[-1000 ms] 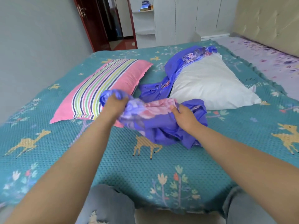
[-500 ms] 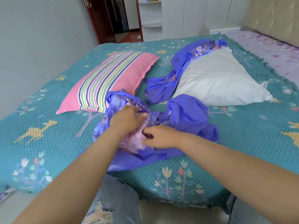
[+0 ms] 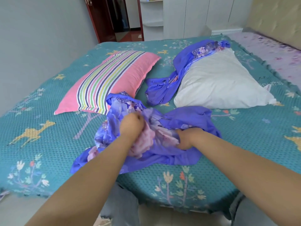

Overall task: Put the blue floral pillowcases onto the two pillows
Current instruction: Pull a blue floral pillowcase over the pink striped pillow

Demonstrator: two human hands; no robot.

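Observation:
A crumpled blue floral pillowcase (image 3: 187, 118) lies on the teal bedspread near the front edge. My left hand (image 3: 132, 126) grips a bunch of its pink-flowered cloth. My right hand (image 3: 184, 139) is partly buried in the same cloth and holds it too. Behind them on the left lies a pink striped pillow (image 3: 110, 80). A white bare pillow (image 3: 219, 82) lies at the right. The second blue floral pillowcase (image 3: 175, 75) is draped along the white pillow's left side and far corner.
The teal bedspread (image 3: 48, 131) with deer and tree figures covers the bed. A padded headboard and lilac sheet (image 3: 276, 53) are at the far right. A grey wall (image 3: 40, 38) runs along the left. White cupboards and a dark doorway stand behind the bed.
The pillowcase went from lifted and stretched between my hands down onto the bed. My hands came close together and now bunch the cloth lower, nearer the front edge.

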